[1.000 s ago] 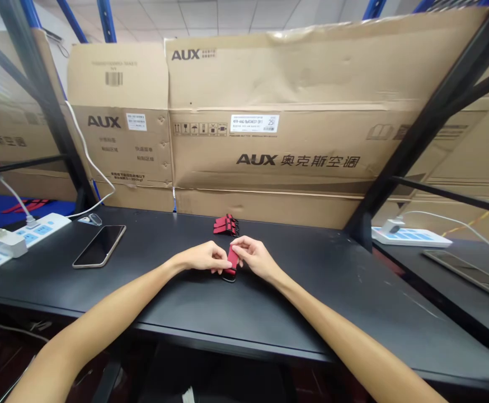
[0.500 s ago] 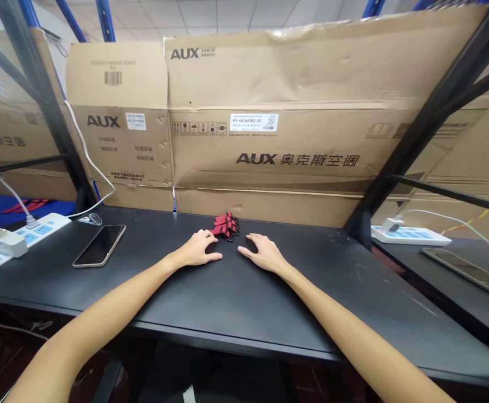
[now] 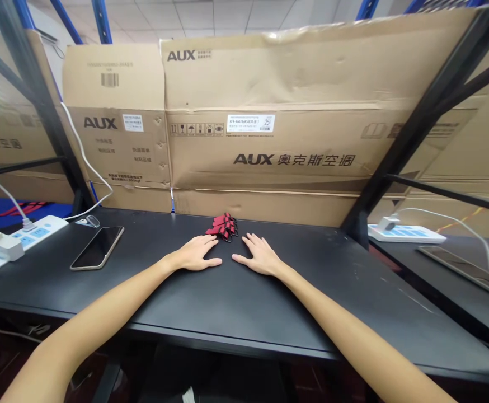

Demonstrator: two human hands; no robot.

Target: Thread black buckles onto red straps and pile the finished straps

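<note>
Both of my hands lie flat, palms down, on the black table (image 3: pixel 236 313). My left hand (image 3: pixel 196 253) has its fingers stretched out and holds nothing. My right hand (image 3: pixel 258 256) is spread the same way, a little apart from the left. Just beyond the fingertips of both hands sits a small pile of red straps with black clips (image 3: pixel 222 225), close to the left hand's fingertips and near the cardboard boxes at the table's back.
Large AUX cardboard boxes (image 3: pixel 269 140) stand along the back. A phone (image 3: pixel 97 247) lies face up at the left, with a white power strip (image 3: pixel 22 238) and cables beyond it. Black rack posts (image 3: pixel 416 123) rise at the right; another power strip (image 3: pixel 406 233) lies behind.
A second ago both hands pinched one red strap above the table. That strap now lies with the pile at the back, and both hands have flattened on the table.
</note>
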